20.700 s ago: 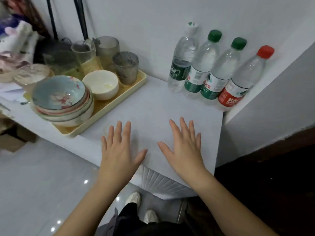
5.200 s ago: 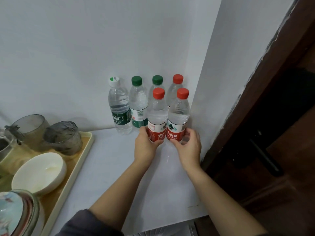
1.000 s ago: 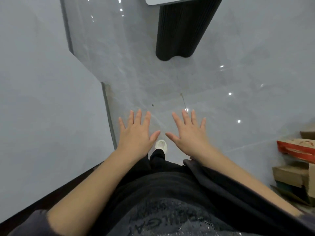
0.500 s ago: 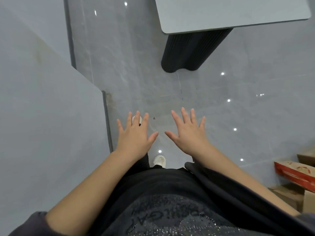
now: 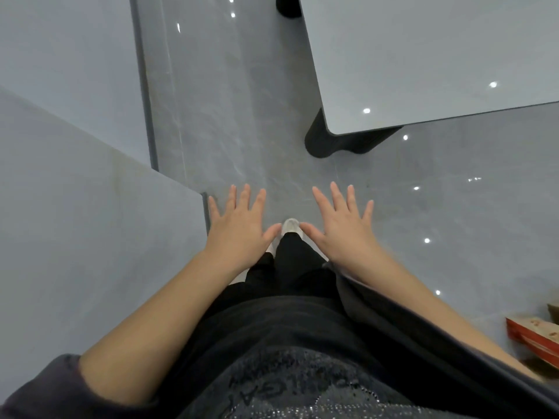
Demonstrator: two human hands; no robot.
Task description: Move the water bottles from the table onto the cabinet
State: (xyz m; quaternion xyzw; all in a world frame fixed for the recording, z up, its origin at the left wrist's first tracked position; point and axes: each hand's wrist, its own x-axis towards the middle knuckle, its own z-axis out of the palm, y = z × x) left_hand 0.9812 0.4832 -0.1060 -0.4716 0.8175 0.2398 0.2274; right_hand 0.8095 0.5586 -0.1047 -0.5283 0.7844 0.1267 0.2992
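No water bottle and no cabinet is in view. My left hand (image 5: 239,228) and my right hand (image 5: 341,225) are held out flat over the floor, palms down, fingers spread, holding nothing. A pale grey table (image 5: 423,65) on a dark fluted pedestal (image 5: 338,143) fills the upper right, ahead of my right hand. The part of the tabletop that shows is bare.
A grey wall corner (image 5: 90,222) juts in at the left, close to my left hand. Glossy grey floor (image 5: 230,101) runs ahead between the wall and the table. A red cardboard box (image 5: 532,337) lies at the right edge. My white shoe (image 5: 291,226) shows between the hands.
Since the earlier frames the table has come much closer and larger at the upper right, as I walk towards it. Both hands stay open and empty; they are a little further apart.
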